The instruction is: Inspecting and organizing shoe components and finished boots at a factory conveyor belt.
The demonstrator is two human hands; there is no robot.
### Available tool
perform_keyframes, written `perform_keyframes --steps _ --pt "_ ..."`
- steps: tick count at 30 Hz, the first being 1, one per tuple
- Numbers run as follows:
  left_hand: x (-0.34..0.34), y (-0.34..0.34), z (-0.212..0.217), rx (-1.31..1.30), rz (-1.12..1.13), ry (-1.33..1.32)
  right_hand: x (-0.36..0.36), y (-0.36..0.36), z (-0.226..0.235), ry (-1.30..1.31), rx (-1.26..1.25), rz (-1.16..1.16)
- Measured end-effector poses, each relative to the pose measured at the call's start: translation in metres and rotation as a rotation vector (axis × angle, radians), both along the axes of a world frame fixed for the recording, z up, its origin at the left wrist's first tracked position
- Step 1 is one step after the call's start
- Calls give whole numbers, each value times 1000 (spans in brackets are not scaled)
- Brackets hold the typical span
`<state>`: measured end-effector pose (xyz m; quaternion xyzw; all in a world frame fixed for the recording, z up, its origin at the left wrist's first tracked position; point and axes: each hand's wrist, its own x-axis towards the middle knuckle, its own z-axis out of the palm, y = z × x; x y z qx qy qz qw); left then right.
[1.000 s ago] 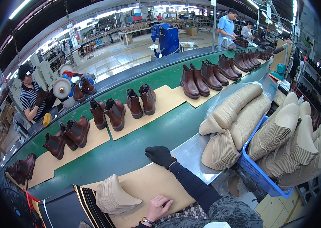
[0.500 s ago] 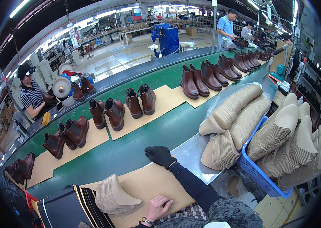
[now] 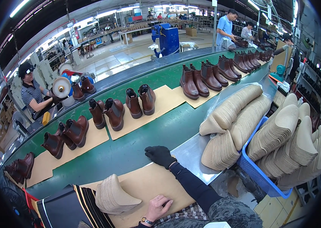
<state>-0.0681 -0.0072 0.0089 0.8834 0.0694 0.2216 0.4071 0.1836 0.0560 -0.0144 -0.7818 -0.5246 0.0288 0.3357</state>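
Note:
My left hand (image 3: 159,207) is bare, with a watch at its wrist. It lies loosely on a tan cardboard sheet (image 3: 156,180), fingers slightly bent and apart, holding nothing. Beside it stands a nested stack of beige curved fiber pieces (image 3: 113,195). My right hand (image 3: 160,156), in a black glove, rests at the near edge of the green conveyor belt (image 3: 141,142). Its fingers are curled in, and nothing shows in them. Across the belt from my hands, pairs of brown ankle boots (image 3: 114,114) stand on tan cardboard sheets.
More beige stacks (image 3: 236,110) lie on a metal tray (image 3: 191,155) at right, beside a full blue basket (image 3: 265,180). Black sheets (image 3: 61,207) lie at lower left. Across the belt, one person (image 3: 31,91) is near a round white wheel (image 3: 61,87); others stand at far right.
The person at the left has straightened a little and moved their arms toward the wheel. The person in blue at far right has shifted their hands slightly. My hands and the boots stay in place.

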Motion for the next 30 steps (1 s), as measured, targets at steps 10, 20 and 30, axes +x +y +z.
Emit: perform_keyframes --steps 10,20,30 --pt "-1 0 1 -13 -1 5 -2 0 1 18 5 1" --pt "0 2 1 -5 -10 0 0 1 1 5 33 15" --pt "-2 1 0 5 -5 3 -1 0 1 3 1 14"
